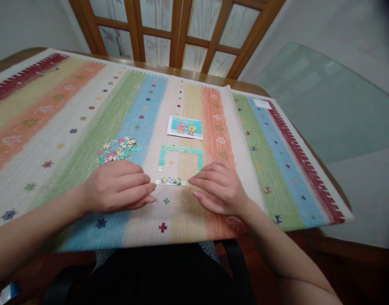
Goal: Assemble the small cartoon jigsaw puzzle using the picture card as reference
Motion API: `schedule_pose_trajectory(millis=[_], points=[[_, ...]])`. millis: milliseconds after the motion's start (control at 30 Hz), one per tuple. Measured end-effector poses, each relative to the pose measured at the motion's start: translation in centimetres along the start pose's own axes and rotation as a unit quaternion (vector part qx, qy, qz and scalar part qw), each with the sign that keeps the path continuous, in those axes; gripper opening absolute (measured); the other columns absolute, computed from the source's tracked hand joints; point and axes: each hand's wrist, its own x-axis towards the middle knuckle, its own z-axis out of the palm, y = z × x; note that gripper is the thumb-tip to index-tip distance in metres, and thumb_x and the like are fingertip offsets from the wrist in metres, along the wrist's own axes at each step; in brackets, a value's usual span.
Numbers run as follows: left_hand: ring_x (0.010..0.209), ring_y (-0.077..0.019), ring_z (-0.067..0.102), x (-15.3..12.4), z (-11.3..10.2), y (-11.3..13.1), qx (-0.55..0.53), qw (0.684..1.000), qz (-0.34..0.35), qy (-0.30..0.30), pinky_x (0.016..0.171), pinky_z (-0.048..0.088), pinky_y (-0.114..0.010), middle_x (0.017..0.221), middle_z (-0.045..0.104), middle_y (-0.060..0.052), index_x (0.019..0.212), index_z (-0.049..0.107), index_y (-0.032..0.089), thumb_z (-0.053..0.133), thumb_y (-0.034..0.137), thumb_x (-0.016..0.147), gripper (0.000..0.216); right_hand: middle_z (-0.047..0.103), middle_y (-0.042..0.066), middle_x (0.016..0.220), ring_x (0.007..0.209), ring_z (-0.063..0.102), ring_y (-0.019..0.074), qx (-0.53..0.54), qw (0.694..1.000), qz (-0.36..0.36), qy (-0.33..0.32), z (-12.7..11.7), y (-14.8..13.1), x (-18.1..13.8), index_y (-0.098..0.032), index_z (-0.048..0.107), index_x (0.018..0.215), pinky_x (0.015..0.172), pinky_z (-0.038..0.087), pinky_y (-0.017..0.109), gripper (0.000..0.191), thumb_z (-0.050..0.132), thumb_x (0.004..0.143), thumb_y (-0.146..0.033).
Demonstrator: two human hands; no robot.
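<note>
Teal three-sided cardboard jigsaw frame (181,150) mid-counter (19,57), open at 6 o'clock. Multicoloured straight jigsaw strip (171,181) sits below that opening, narrow gap between. Left hand (127,186) at strip's 9 o'clock end, right hand (219,188) at 3 o'clock end; fingers together, thumbs slightly apart, can't tell if pinching. Mixed-colour loose jigsaw pieces (120,149) heaped at frame's 9 o'clock, just beyond left hand. Rectangular cartoon-printed paper card (185,127) at 12, apart from frame. Multicoloured striped cloth (181,220) gives room toward 6 o'clock edge.
</note>
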Motion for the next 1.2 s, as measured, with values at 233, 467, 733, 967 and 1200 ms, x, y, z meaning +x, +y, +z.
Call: schedule_pose_trajectory(millis=[233, 467, 733, 967, 1200], points=[[0.098, -0.0212, 0.074, -0.6, 5.1, -2.0, 0.115, 0.987, 0.108, 0.03, 0.086, 0.061, -0.035, 0.111, 0.078, -0.008, 0.115, 0.069, 0.016, 0.057, 0.021, 0.1, 0.02, 0.059, 0.009, 0.147, 0.14, 0.051, 0.0245, -0.068, 0.982, 0.043, -0.17, 5.2, -1.5, -2.2, -0.016, 0.061, 0.137, 0.115, 0.041, 0.049, 0.037, 0.05, 0.104, -0.03], [0.134, -0.0268, 0.056, -1.6, 6.6, 0.0, 0.074, 0.996, 0.036, -0.034, 0.111, 0.048, -0.04, 0.144, 0.059, -0.018, 0.147, 0.045, 0.007, 0.049, 0.028, 0.104, 0.047, 0.048, 0.01, 0.156, 0.148, 0.04, 0.0244, -0.075, 0.97, 0.045, -0.227, 5.8, -1.8, -2.8, -0.015, 0.051, 0.146, 0.125, 0.026, 0.056, 0.05, 0.046, 0.106, -0.043], [0.155, -0.0287, 0.025, -3.3, 8.7, 1.9, 0.077, 0.988, -0.041, -0.124, 0.124, 0.029, -0.04, 0.164, 0.031, -0.02, 0.159, 0.02, 0.007, 0.042, 0.044, 0.106, 0.068, 0.038, 0.014, 0.161, 0.152, 0.032, 0.0223, -0.067, 0.963, 0.052, -0.255, 6.1, -2.2, -3.9, -0.01, 0.043, 0.152, 0.129, 0.004, 0.052, 0.058, 0.039, 0.107, -0.046], [0.154, -0.0303, 0.027, -2.6, 8.7, 2.0, 0.098, 0.986, -0.034, -0.132, 0.124, 0.024, -0.038, 0.165, 0.03, -0.02, 0.156, 0.027, 0.004, 0.041, 0.044, 0.106, 0.066, 0.041, 0.014, 0.16, 0.15, 0.036, 0.0222, -0.081, 0.966, 0.062, -0.236, 6.1, -2.2, -4.2, -0.01, 0.04, 0.153, 0.129, 0.009, 0.053, 0.055, 0.041, 0.107, -0.04], [0.15, -0.0321, 0.034, -1.5, 8.8, 2.3, 0.133, 0.983, -0.013, -0.125, 0.124, 0.024, -0.041, 0.162, 0.034, -0.022, 0.153, 0.032, 0.001, 0.036, 0.047, 0.107, 0.066, 0.047, 0.012, 0.157, 0.147, 0.042, 0.0218, -0.113, 0.969, 0.081, -0.204, 5.7, -1.9, -4.9, -0.012, 0.045, 0.15, 0.129, 0.011, 0.05, 0.051, 0.042, 0.106, -0.04]])
